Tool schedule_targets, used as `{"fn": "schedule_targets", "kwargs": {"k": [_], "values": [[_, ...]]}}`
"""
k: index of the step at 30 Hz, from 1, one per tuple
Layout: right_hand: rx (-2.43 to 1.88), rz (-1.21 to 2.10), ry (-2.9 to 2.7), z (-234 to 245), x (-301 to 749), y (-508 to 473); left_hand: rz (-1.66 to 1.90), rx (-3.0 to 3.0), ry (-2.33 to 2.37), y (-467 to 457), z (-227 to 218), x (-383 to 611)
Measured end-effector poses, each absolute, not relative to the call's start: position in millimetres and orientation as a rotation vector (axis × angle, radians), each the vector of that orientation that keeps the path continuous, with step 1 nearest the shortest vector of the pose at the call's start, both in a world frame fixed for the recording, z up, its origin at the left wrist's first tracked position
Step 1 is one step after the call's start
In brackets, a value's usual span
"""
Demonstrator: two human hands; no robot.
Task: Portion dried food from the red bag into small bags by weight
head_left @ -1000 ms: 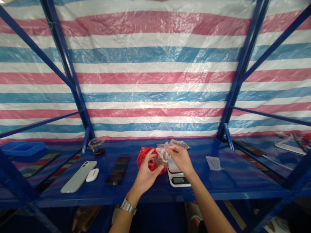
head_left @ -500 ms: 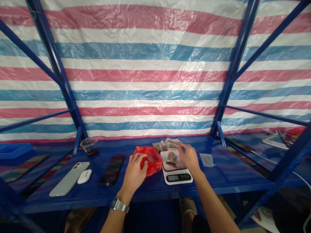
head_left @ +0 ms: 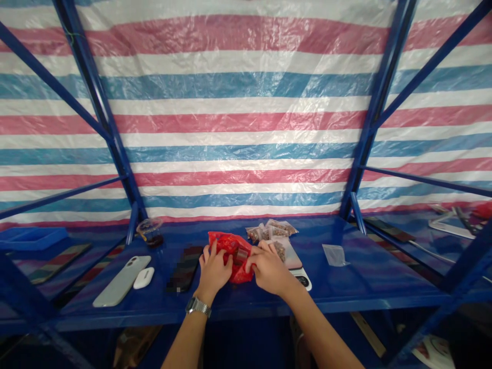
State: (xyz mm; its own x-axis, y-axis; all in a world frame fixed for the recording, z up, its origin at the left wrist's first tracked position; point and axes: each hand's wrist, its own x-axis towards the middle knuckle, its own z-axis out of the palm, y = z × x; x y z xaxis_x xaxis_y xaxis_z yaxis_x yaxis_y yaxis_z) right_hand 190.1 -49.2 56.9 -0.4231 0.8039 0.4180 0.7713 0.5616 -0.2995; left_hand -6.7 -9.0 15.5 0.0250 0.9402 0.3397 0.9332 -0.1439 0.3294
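A crumpled red plastic bag [head_left: 230,245] lies on the blue shelf [head_left: 365,282], and both hands grip it. My left hand [head_left: 213,270] closes on its left side. My right hand [head_left: 268,268] pinches its right side. Just right of the bag stands a small white scale [head_left: 300,266], partly hidden by my right hand, with a little clear bag of brown bits [head_left: 280,250] on its plate. Several more small filled bags [head_left: 269,229] lie behind the scale.
A black phone [head_left: 185,267], a white earbud case [head_left: 143,277] and a pale phone case [head_left: 122,280] lie to the left. A clear cup [head_left: 150,231] stands by the post. An empty clear bag [head_left: 335,254] lies to the right. A blue tray [head_left: 33,237] sits far left.
The small bag that both hands held a second ago now lies on the scale. My right hand has moved left from the scale to the red bag, joining my left hand.
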Motion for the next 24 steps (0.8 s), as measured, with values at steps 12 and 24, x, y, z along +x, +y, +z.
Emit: {"fn": "schedule_targets", "kwargs": {"k": [12,24], "values": [[-1.34,-0.04,-1.953,60,220,-27,0.744,2.171,2.232,-28,29,-14],[-1.723,-0.112,-1.443,39,296,-9,0.977,2.222,2.333,-46,50,-10]]}}
